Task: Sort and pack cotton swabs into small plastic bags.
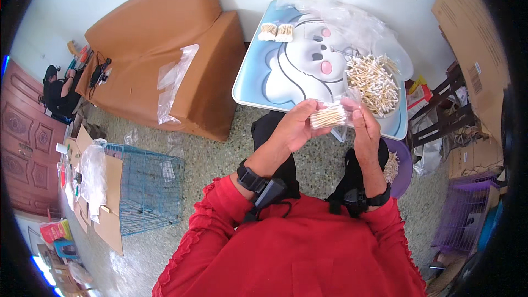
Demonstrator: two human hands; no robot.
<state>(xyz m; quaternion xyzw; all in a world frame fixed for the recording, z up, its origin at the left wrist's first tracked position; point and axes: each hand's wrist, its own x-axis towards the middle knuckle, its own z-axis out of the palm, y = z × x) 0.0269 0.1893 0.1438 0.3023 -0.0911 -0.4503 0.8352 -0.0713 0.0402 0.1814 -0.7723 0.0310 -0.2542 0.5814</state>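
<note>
Between my two hands is a small clear plastic bag of cotton swabs (328, 116), held just over the near edge of the table. My left hand (294, 127) grips its left end, thumb on top. The fingers of my right hand (365, 130) pinch the clear film at the other end. Beyond them, a heap of loose cotton swabs (374, 82) fills a tub on the table's right side. Two packs of cotton swabs (276, 32) lie side by side at the far left of the table. Clear plastic bags (352, 19) are spread along the back.
The folding table (256, 80) has a cartoon-printed top. Below its right side stands a purple basin (404, 168) with more swabs. A brown sofa (154, 49) is to the left, a blue wire cage (151, 192) nearer. Cardboard (478, 38) leans at the right. Another person (60, 91) sits far left.
</note>
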